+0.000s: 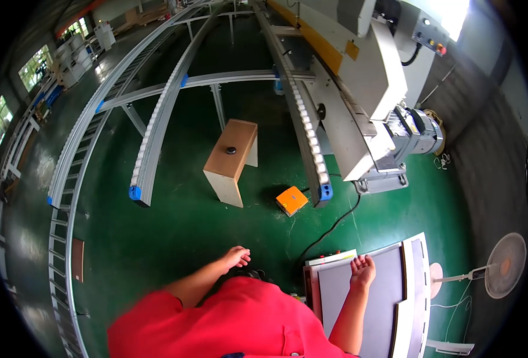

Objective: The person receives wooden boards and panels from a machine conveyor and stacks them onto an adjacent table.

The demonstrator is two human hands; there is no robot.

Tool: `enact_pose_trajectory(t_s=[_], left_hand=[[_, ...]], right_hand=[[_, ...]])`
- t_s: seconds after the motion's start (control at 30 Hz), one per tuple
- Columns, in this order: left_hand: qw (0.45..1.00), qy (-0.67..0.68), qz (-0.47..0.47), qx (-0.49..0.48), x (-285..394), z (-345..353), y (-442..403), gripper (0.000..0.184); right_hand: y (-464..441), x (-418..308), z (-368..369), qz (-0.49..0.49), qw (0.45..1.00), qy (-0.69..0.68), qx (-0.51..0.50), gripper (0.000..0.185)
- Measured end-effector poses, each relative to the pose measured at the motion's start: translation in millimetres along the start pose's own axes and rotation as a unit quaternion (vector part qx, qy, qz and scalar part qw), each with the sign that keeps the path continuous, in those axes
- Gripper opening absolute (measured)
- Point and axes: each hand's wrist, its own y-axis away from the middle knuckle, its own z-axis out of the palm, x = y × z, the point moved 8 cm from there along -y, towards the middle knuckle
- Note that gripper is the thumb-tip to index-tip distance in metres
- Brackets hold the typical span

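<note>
My left hand point(236, 257) is held out over the green floor in front of my red shirt. Its fingers are loosely bent and a little apart, with nothing seen in them. Over the left part of a grey-topped machine table point(368, 286) I see my right hand point(363, 271), palm partly turned up and fingers loosely curled. It holds nothing that I can see, and whether it touches the table is not clear. A small orange box point(291, 200), perhaps a foot pedal, lies on the floor ahead, between my hands.
A wooden stool point(235, 140) with a small black object point(231, 150) on top stands ahead. Roller rails point(162, 119) run away from me. A large machine point(359, 89) with a motor stands right. A black cable point(335, 225) crosses the floor; a fan point(505, 265) is far right.
</note>
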Motion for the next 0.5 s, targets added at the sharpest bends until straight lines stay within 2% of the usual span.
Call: enact_pose_trajectory(t_s=[0.07,0.13,0.23,0.27,0.37,0.43,0.47,0.5], left_hand=[[0.998,0.038,0.001,0.051,0.5,-38.1,2.2,0.028],[0.995,0.067,0.006,0.074,-4.5,-65.8,0.5,0.028],[0.989,0.108,0.006,0.104,-14.2,-88.7,-1.6,0.027],[0.987,0.120,0.006,0.108,-15.3,-90.9,-2.2,0.027],[0.981,0.149,-0.004,0.124,-20.9,-93.0,-2.0,0.027],[0.977,0.159,-0.028,0.136,-34.1,-95.8,-6.5,0.027],[0.977,0.148,-0.028,0.149,-46.4,-100.1,-10.3,0.027],[0.977,0.139,-0.029,0.161,-64.9,-107.1,-16.9,0.027]], right_hand=[[-3.2,-3.7,43.7,0.015,1.000,-0.007,-0.016,0.018],[-17.4,-9.5,85.9,0.026,0.997,-0.001,-0.077,0.013],[-33.1,-33.2,150.0,0.000,0.991,0.043,-0.124,0.009],[-36.1,-42.5,171.2,-0.002,0.992,0.050,-0.112,0.007],[-73.4,-58.8,229.3,0.012,0.982,0.022,-0.187,0.010],[-85.6,-67.6,272.4,0.017,0.983,0.023,-0.181,0.010],[-112.1,-64.0,290.4,0.045,0.967,0.007,-0.249,0.012],[-111.4,-67.2,309.5,0.022,0.978,0.024,-0.206,0.015]])
